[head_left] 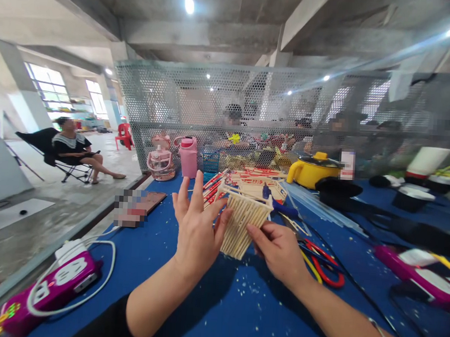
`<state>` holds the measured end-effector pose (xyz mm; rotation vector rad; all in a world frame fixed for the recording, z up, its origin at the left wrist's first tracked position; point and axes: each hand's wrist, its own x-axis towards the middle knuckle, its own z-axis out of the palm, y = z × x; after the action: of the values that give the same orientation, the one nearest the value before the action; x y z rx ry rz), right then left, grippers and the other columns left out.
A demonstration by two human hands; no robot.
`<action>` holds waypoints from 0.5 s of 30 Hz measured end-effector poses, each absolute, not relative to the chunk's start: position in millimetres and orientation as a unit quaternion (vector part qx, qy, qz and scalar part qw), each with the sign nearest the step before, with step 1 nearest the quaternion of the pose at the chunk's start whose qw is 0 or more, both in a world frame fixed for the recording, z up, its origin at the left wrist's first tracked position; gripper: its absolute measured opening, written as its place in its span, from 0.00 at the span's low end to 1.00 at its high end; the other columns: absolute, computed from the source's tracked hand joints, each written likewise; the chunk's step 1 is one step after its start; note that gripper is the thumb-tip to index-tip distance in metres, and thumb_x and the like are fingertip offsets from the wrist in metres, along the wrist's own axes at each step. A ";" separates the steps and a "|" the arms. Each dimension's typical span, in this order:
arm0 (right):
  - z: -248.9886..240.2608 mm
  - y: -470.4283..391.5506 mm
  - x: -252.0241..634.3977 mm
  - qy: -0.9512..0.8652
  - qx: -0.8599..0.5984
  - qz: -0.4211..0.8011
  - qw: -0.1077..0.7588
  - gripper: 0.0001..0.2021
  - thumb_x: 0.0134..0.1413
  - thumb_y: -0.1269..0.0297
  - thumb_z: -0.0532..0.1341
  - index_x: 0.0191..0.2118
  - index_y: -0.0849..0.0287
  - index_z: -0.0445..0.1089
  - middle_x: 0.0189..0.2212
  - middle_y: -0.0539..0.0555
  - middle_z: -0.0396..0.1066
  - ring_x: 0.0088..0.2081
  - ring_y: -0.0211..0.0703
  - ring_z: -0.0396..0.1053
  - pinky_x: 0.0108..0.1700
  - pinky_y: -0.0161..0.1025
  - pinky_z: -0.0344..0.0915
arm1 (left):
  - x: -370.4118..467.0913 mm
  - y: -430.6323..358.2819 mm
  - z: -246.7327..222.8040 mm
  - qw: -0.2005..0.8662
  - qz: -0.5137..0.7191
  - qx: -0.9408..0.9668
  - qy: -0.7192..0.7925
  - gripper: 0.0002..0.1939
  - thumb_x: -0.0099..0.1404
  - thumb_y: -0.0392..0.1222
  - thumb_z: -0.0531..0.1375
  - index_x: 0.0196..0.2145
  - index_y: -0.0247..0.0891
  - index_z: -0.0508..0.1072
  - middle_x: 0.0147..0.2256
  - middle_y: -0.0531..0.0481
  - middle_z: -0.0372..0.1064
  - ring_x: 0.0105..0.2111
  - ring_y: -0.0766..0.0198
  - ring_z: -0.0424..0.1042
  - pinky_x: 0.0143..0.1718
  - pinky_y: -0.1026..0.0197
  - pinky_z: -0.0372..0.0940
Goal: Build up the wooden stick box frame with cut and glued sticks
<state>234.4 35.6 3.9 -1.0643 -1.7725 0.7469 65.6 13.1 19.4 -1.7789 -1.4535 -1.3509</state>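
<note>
A small tapered box built of pale wooden sticks point(242, 230) is held up above the blue table. My left hand point(199, 222) pinches its upper left edge between thumb and index finger, the other fingers spread upward. On the box's right side, the thumb and fingers of my right hand point(279, 249) are closed. Just behind it lies a dark blue tool that looks like a glue gun point(285, 209), partly hidden by the box. Red-printed sticks point(214, 190) and a printed stick package point(252, 182) lie beyond. Scissors with red handles point(340, 281) rest right of my right hand.
A purple power strip point(53, 285) with a white cable sits at left, another point(411, 274) at right. A pink bottle point(188, 156), a clear jug point(160, 165) and a yellow pot point(311, 173) stand before a perforated metal screen point(198, 101). A person sits at far left.
</note>
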 end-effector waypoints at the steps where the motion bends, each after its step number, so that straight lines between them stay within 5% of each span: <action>1: 3.9 35.4 234.5 -0.722 -0.430 0.296 0.453 0.24 0.55 0.49 0.57 0.16 0.60 0.63 0.12 0.48 0.60 0.16 0.32 0.56 0.19 0.32 0.52 | 65.2 13.1 19.0 0.235 -0.497 -0.648 -0.527 0.09 0.63 0.41 0.58 0.39 0.45 0.77 0.66 0.47 0.45 0.65 0.41 0.40 0.58 0.30 0.44; 15: 8.3 33.3 236.3 -0.766 -0.409 0.218 0.446 0.23 0.57 0.54 0.56 0.14 0.60 0.62 0.10 0.48 0.59 0.15 0.32 0.55 0.19 0.32 0.52 | 60.3 14.9 16.7 0.227 -0.524 -0.664 -0.484 0.07 0.62 0.38 0.59 0.36 0.44 0.77 0.66 0.50 0.46 0.65 0.43 0.42 0.59 0.34 0.47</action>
<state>236.3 33.3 8.3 -1.0123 -1.8981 0.5390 60.3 14.9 16.7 -1.8291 -1.3325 -1.4434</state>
